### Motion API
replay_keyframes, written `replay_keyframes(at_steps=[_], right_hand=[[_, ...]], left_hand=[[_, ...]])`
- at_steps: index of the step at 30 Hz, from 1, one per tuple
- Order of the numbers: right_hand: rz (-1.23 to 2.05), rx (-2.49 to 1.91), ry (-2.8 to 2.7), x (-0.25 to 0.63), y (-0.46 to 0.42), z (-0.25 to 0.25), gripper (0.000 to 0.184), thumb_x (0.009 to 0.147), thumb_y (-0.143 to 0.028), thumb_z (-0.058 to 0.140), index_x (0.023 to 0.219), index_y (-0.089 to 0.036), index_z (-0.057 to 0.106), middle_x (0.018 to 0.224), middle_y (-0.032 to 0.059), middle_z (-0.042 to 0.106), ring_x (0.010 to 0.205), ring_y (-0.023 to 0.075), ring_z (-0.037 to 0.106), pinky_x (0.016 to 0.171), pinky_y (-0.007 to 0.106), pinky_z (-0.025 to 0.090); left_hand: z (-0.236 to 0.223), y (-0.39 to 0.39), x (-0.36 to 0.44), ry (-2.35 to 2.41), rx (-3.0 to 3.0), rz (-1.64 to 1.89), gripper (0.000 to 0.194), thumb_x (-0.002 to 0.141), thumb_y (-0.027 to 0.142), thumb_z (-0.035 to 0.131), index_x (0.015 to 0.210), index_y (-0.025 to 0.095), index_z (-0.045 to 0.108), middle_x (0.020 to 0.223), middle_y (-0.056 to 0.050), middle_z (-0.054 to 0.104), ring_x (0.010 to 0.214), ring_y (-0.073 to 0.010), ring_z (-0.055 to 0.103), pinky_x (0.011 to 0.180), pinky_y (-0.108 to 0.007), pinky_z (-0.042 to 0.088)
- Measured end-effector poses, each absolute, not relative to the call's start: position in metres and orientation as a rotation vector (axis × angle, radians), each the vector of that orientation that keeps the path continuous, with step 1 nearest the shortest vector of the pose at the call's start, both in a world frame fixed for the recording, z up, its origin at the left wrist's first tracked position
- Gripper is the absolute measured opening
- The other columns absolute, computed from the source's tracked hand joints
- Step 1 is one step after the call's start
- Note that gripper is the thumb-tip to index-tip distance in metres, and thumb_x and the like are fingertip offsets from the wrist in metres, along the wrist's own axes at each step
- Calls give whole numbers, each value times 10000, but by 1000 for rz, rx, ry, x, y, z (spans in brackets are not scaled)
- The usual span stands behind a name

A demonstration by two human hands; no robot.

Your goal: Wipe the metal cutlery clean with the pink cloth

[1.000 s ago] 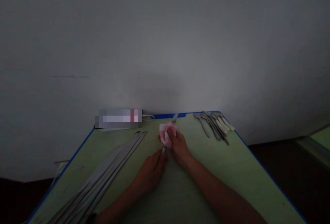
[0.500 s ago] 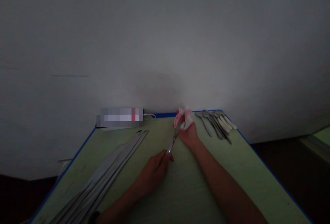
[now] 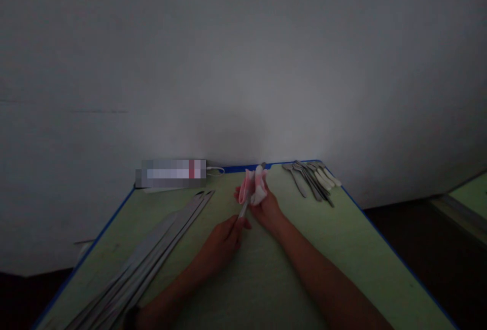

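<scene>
My left hand (image 3: 224, 239) grips the handle of a metal table knife (image 3: 244, 209), which points away from me over the middle of the table. A pink and white cloth (image 3: 259, 190) is folded around the knife's blade, and my right hand (image 3: 268, 211) is closed on that cloth from the right. The knife's tip shows just beyond the cloth; the part inside is hidden. To the left of my hands lies a bundle of long, flat grey pieces (image 3: 152, 249), their kind unclear in the dim light. Metal spoons and similar cutlery (image 3: 308, 180) lie in a pile at the back right.
A light green table (image 3: 335, 259) with a blue edge stands against a grey wall (image 3: 243, 66). At its back left is a blurred-out box-like object (image 3: 171, 174) with a white cable (image 3: 216, 170). Several white-handled pieces (image 3: 327, 177) lie with the cutlery.
My right hand has drawn the cloth nearer along the blade, toward my left hand, and the knife tip now shows past it. The whole view has shifted slightly.
</scene>
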State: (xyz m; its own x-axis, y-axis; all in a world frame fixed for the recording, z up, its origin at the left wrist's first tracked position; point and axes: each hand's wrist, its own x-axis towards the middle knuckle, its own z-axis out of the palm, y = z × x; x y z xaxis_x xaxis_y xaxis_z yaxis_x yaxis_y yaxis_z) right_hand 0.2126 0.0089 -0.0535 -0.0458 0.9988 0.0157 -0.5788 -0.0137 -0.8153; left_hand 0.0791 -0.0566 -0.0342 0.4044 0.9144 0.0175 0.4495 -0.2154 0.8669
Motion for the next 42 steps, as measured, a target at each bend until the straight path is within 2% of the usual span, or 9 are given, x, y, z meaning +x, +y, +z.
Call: replay_keyframes(at_steps=[7,12,15,19,23,27,30,35,42], right_hand=[[1495,-543,-724,212,5,-48,266,808,-459,406,827,-239,553,823,17,598,807,173,570,701,322,488],[1570,-617,-541,219,10,-54,223,795,-365,376,800,-236,558,886,11,629,888,167,576,809,321,463],[1563,-640,-495,221,11,-59,254,776,-369,365,852,-232,564,897,23,639,927,188,569,792,348,470],[1636,-503,-542,221,7,-54,453,776,-532,324,970,-207,574,945,65,639,946,234,566,743,390,478],[1713,-365,-572,219,5,-46,493,768,-582,387,995,-193,585,911,67,650,874,224,585,737,372,472],[1633,-439,-563,215,7,-54,199,737,-346,589,813,-166,628,771,12,655,727,129,582,709,243,456],[1635,-576,-680,212,8,-64,137,688,-262,648,704,-129,621,672,16,641,661,120,574,652,229,445],[1569,-609,-696,210,12,-69,166,666,-287,651,680,-128,604,614,11,617,609,130,577,595,245,445],[1375,-628,-422,224,22,-64,146,740,-288,574,697,-148,577,558,-12,592,502,100,545,526,231,460]], left_hand=[[-37,-59,76,1180,1611,791,321,815,444,397,800,189,593,562,22,445,497,-122,415,464,-206,319],[-37,-61,77,1161,1430,807,361,843,485,339,796,192,543,493,67,313,412,-92,318,396,-184,250],[-38,-62,78,1155,1464,757,368,848,481,345,780,184,550,496,67,315,425,-88,326,400,-180,247],[-38,-61,78,1154,1567,679,375,855,468,330,818,178,565,504,61,357,440,-94,360,422,-191,279],[-35,-60,79,1210,1714,675,383,859,444,313,820,168,576,535,45,408,485,-108,409,479,-210,323],[-32,-59,80,1225,1762,646,401,865,441,276,828,167,567,529,43,413,477,-114,417,483,-218,329],[-34,-58,80,1225,1736,632,416,874,450,240,853,171,548,503,52,401,459,-115,420,476,-217,331],[-38,-57,80,1276,1853,572,371,880,410,253,818,175,533,533,43,435,497,-123,446,519,-229,339],[-30,-64,85,1272,1989,471,373,884,390,266,795,178,560,614,9,533,621,-155,518,600,-252,348]])
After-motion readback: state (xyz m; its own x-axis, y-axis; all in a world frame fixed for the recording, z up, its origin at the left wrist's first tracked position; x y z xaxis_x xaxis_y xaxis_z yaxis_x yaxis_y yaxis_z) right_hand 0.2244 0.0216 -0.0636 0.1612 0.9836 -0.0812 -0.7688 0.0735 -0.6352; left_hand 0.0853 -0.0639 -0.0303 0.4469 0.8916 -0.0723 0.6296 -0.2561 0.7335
